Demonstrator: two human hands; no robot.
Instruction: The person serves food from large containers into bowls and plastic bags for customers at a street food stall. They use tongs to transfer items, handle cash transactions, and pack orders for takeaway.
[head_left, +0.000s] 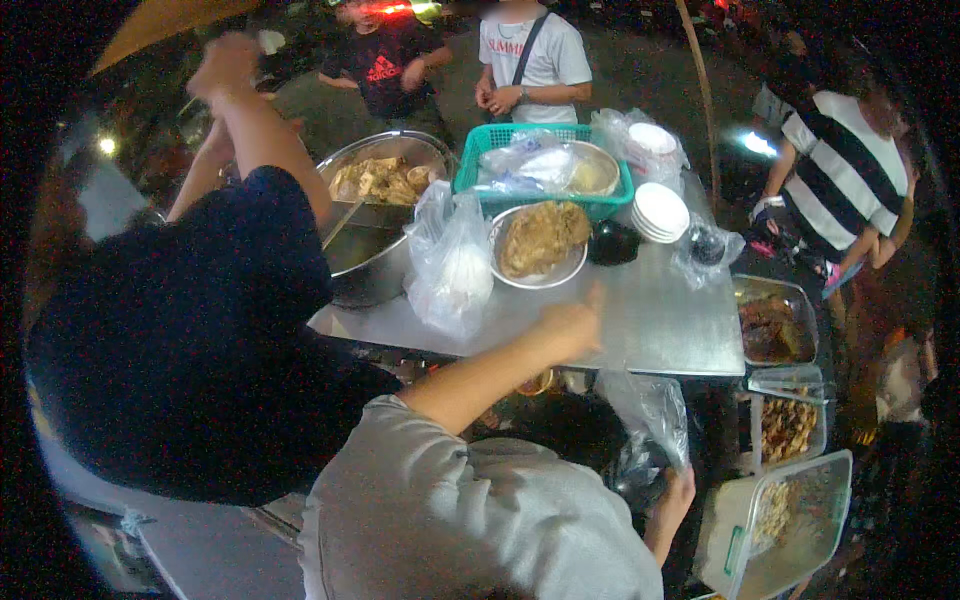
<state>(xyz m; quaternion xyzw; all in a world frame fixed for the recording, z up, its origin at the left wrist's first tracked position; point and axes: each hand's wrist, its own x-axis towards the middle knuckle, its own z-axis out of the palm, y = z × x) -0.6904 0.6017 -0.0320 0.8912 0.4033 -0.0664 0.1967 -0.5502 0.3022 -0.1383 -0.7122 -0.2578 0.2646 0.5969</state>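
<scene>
My left hand (571, 328), blurred, reaches over the near part of a metal table (675, 322) with at least one finger extended and nothing visible in it. Low on the right, my right hand (679, 487) grips a clear plastic bag (651, 401) just off the table's near edge. Beyond my left hand, a white bowl (540, 282) holds a large piece of brown food (546, 238). A tied plastic bag with white contents (461, 281) stands to its left. Stacked white bowls (660, 212) and a black object (613, 241) lie to its right.
A co-worker in a dark shirt (195, 337) fills the left side, arms raised by a large metal pot (401, 136) of food. A green basket (469, 161) holds bags and a bowl. Plastic food containers (840, 480) line the right. Two people stand across the table; another is at the right.
</scene>
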